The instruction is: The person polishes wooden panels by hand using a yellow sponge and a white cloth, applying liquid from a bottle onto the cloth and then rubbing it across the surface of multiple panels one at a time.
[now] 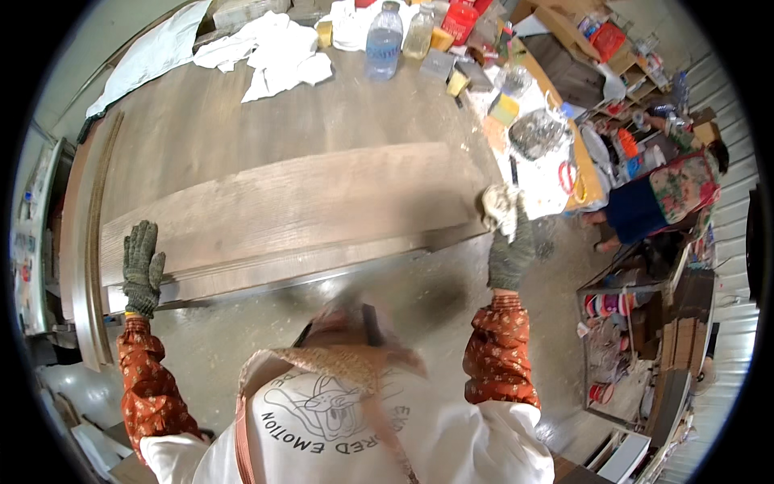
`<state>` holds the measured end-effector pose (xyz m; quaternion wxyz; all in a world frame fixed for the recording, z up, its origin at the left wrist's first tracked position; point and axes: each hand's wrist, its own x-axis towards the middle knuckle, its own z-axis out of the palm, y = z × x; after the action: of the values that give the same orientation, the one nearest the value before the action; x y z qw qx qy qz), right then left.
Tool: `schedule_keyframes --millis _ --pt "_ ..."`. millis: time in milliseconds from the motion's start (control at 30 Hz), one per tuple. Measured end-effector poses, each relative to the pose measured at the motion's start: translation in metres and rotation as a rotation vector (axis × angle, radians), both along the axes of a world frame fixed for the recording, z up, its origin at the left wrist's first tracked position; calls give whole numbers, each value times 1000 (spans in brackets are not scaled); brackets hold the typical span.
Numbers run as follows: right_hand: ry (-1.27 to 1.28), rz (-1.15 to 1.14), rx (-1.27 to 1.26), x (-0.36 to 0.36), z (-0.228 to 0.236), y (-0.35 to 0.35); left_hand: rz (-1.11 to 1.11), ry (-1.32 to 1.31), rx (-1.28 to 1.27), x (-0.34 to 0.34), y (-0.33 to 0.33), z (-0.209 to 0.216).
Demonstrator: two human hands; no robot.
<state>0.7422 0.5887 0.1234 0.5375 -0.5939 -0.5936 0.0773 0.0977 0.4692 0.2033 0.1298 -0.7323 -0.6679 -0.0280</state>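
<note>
A long wood-grain board [306, 208] lies across the near part of the workbench, with the edge of another piece showing beneath it. My left hand [143, 273], in a grey-green knitted glove, rests on the board's left end with its fingers stretched out. At the opposite end, my right hand [511, 256], gloved likewise, grips a crumpled off-white rag [500, 210] beside the board's right corner. The rag partly hides those fingers. Orange patterned sleeves cover both forearms.
Narrow strips [98, 202] run along the bench's left side. White cloths [282, 52], a clear bottle [384, 44] and yellow sponges [505, 108] lie at the back. A crumpled plastic-like heap [538, 133] sits on the right-hand side table. A person [657, 198] is farther right, near cluttered shelves.
</note>
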Motion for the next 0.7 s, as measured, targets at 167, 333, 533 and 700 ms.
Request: schedule_keyframes --millis 167,333,533,700 --pt "513 -117 -164 -10 9 -29 102 -45 -17 -4 -8 -6" --pt "852 -115 -138 22 4 -31 183 -81 8 41 7 -5" --pt "419 -127 -51 33 13 -3 -105 -184 108 159 35 3" --pt "265 53 -131 36 48 42 -226 -327 97 263 79 14"
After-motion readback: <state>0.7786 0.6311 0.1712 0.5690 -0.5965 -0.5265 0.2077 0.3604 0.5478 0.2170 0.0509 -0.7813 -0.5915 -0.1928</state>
